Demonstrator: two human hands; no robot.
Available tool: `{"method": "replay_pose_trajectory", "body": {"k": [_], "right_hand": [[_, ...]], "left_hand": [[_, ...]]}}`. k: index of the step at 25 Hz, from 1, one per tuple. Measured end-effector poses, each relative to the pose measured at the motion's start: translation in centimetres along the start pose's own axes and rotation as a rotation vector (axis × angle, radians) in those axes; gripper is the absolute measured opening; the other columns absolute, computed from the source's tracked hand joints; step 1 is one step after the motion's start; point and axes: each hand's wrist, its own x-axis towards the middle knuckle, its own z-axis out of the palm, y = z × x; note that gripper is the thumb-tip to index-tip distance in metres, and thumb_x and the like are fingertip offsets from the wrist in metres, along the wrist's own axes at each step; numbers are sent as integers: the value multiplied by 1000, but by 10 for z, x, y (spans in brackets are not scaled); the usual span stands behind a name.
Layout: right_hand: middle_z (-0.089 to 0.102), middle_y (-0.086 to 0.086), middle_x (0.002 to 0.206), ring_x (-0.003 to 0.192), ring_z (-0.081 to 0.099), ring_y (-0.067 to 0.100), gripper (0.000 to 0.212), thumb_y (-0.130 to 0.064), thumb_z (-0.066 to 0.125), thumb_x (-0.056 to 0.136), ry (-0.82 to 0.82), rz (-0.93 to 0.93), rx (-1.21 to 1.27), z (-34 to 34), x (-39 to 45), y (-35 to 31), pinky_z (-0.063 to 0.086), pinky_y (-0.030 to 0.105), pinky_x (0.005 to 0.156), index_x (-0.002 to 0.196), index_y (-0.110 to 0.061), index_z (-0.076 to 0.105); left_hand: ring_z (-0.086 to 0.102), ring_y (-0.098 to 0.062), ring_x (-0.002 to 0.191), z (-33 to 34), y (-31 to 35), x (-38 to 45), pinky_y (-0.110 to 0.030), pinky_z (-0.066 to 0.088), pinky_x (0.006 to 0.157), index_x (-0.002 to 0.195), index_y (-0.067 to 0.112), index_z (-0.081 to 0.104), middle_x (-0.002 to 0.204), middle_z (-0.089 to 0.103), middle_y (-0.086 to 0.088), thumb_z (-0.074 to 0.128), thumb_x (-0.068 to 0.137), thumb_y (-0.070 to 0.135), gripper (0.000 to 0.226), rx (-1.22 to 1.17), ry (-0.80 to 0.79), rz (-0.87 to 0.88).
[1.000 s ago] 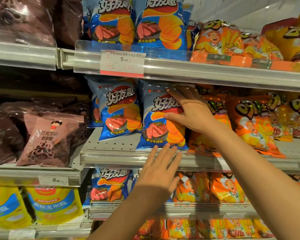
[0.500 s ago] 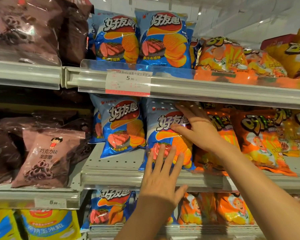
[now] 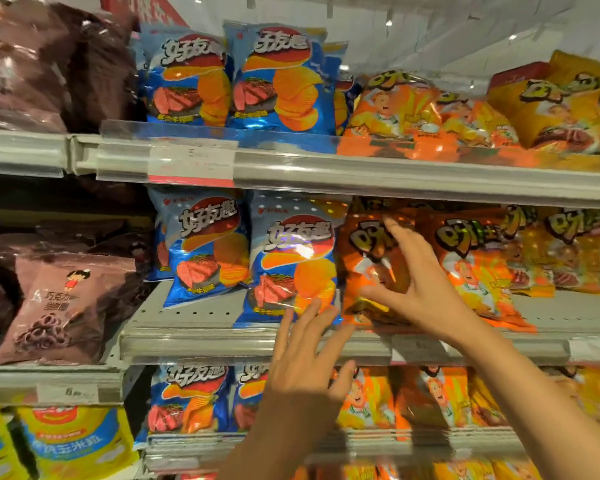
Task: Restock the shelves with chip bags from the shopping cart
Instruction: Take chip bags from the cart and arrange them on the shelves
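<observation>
Both hands were spread and held nothing: left hand [image 3: 302, 368] at the shelf [image 3: 201, 341] edge, right hand [image 3: 420, 289] before the orange bag [image 3: 371, 271]. The blue bag [image 3: 291, 265] looked light, puffy, crushable and slippery; best held by its sides.

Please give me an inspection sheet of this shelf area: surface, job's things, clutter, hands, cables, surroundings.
Surface: middle shelf, grey, with a bare strip in front of the bags.
Job's things: blue chip bag upright on the middle shelf; orange chip bag beside it.
Clutter: brown snack bag on the neighbouring shelf.
Hands: left hand open, fingers spread at the blue bag's bottom edge; right hand open, against the orange bag.
Cables: nothing seen.
Surroundings: price tag on the upper shelf rail; shopping cart not in view.
</observation>
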Motion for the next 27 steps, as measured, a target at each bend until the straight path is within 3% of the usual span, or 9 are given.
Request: {"method": "replay_pose_trajectory", "body": {"k": [3,6,8,11,13,17,23,25,27], "right_hand": [[31,-3,159,151,22,14,95,-53,71,78,25,13,-11,-38,-49,34,21,35,122,157,-25,27],[40,-6,152,142,34,5,79,-48,72,87,72,85,0,-88,-119,89,25,17,116,154,-24,36],[45,-7,145,134,39,1,70,-47,69,88,120,238,19,-121,-179,136,28,11,110,149,-24,43],[46,-10,139,134,42,10,60,-35,75,89,188,578,63,-166,-290,214,36,27,111,140,-33,45],[47,-15,130,131,44,12,58,-28,76,89,185,774,47,-193,-367,258,34,22,105,136,-39,44],[53,0,135,131,51,20,65,-23,77,89,222,1159,88,-246,-497,314,41,31,107,145,-14,47],[64,6,118,97,64,17,54,-9,79,86,299,1442,-14,-301,-586,371,44,7,75,134,-7,56],[64,4,112,98,62,15,51,-11,78,87,318,1505,-20,-313,-600,392,43,13,76,132,-9,56],[61,-1,108,104,58,15,49,-16,78,87,345,1576,-22,-321,-609,418,40,19,82,131,-17,56]], "left_hand": [[49,-28,139,35,51,8,-53,35,117,123,13,71,137,61,-9,70,84,15,40,-95,2,55],[54,-33,131,89,117,14,-50,43,111,123,7,70,133,61,-15,67,85,13,38,-205,-112,55],[56,-36,128,131,170,16,-52,45,108,122,3,69,133,61,-18,66,86,13,38,-263,-236,79],[55,-37,129,204,250,14,-54,44,110,127,3,66,137,57,-19,58,95,21,38,-383,-367,85],[50,-35,134,248,299,11,-51,41,112,134,-1,60,140,54,-22,63,96,22,44,-476,-454,35],[45,-29,126,342,393,-4,-43,45,105,129,-2,61,131,59,-23,62,91,26,47,-587,-668,10],[54,-29,124,495,473,-42,-39,43,108,135,6,58,128,61,-11,68,94,16,43,-612,-1073,-39],[56,-26,106,550,494,-52,-24,48,95,119,-1,64,106,68,-5,65,95,6,25,-574,-1181,-45],[56,-29,110,606,517,-62,-24,48,96,125,0,63,112,69,-8,62,95,5,30,-579,-1315,-32]]}}
